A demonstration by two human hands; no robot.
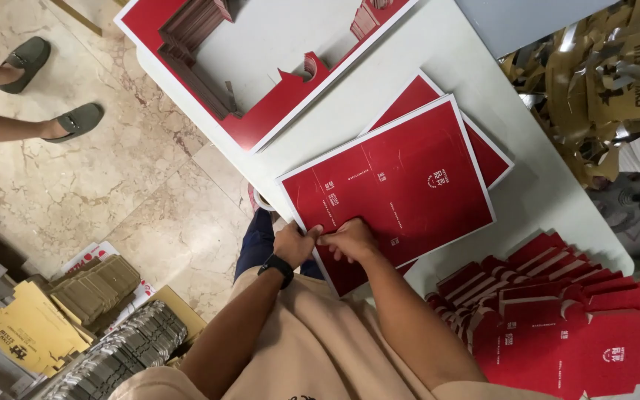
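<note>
Red sheet (394, 185) under both hands (327, 241)

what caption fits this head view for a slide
Both hands, left hand and right hand, grip the near edge of a red printed cardboard sheet on a white table.

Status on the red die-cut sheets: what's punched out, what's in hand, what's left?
Done: a fanned pile of red punched-out blanks lies at the table's near right, and an emptied sheet frame sits at the far end. In hand: left hand and right hand grip the near edge of the top red sheet. Left: another sheet beneath it.
</note>
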